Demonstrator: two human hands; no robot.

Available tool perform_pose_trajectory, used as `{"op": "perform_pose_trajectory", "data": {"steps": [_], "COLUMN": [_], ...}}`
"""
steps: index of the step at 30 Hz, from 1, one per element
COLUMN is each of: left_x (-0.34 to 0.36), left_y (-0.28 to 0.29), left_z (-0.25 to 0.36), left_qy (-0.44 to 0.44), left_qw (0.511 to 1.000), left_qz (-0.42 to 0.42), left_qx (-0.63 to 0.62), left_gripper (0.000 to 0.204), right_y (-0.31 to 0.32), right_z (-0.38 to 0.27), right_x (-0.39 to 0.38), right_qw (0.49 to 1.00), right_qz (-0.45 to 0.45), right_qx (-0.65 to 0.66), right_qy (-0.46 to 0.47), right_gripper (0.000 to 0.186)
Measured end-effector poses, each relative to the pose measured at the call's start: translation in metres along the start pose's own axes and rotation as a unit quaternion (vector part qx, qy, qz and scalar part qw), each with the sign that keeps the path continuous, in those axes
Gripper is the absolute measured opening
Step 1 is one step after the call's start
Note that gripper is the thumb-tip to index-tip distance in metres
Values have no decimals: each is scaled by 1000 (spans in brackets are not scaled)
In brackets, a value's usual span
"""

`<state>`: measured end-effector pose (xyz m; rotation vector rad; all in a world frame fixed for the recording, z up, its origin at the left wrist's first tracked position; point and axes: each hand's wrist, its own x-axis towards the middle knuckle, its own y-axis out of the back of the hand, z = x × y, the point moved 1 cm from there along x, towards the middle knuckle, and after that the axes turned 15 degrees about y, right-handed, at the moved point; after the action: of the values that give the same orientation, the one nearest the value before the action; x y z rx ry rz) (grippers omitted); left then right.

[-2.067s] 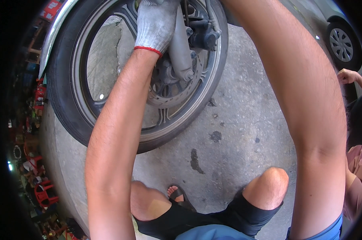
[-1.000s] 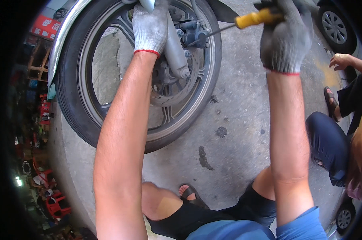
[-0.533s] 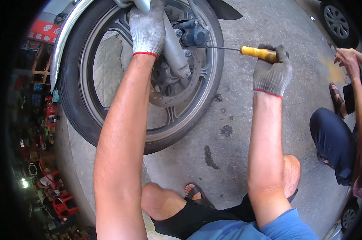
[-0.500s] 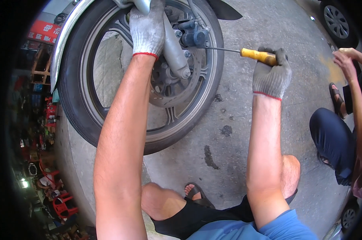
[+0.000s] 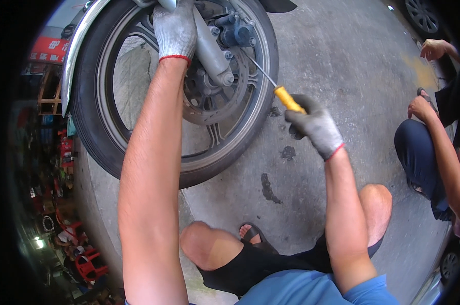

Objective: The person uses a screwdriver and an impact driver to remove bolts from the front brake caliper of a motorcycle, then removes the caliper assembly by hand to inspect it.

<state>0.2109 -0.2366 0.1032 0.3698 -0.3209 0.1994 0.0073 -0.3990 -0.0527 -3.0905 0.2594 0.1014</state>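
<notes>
A motorcycle front wheel [image 5: 213, 175] with a black tyre and grey spokes fills the upper left. My left hand [image 5: 175, 33], in a white knit glove with a red cuff, lies against the silver fork leg [image 5: 210, 48]; its fingers are hidden. My right hand [image 5: 314, 122], in a grey-coated glove, is closed around the yellow handle of a screwdriver [image 5: 286, 97]. The screwdriver's thin shaft slants up and left across the tyre, its tip just below the dark brake caliper [image 5: 235, 34]. Whether the tip touches anything, I cannot tell. Behind the fork leg sits the brake disc [image 5: 217, 112].
A person [image 5: 418, 147] in dark trousers crouches at the right, both hands in view. Parked car wheels [image 5: 422, 15] stand at the right edge. Red plastic chairs [image 5: 91, 263] and clutter line the left. Dark stains [image 5: 269, 188] mark the concrete floor.
My right hand has come down and left, and the screwdriver has turned from nearly level to slanting, its tip now lower than the caliper. The other person's hands have moved apart.
</notes>
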Motion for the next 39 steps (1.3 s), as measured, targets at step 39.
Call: {"op": "perform_pose_trajectory", "data": {"steps": [39], "left_x": [-1], "left_y": [2], "left_z": [-4], "left_qy": [8], "left_qw": [999], "left_qz": [-44], "left_qx": [-5], "left_gripper": [56], "right_y": [41], "right_z": [-48], "right_x": [40], "right_qw": [989], "right_qz": [-123], "right_qx": [22], "right_qy": [-81], "right_gripper": [39]}}
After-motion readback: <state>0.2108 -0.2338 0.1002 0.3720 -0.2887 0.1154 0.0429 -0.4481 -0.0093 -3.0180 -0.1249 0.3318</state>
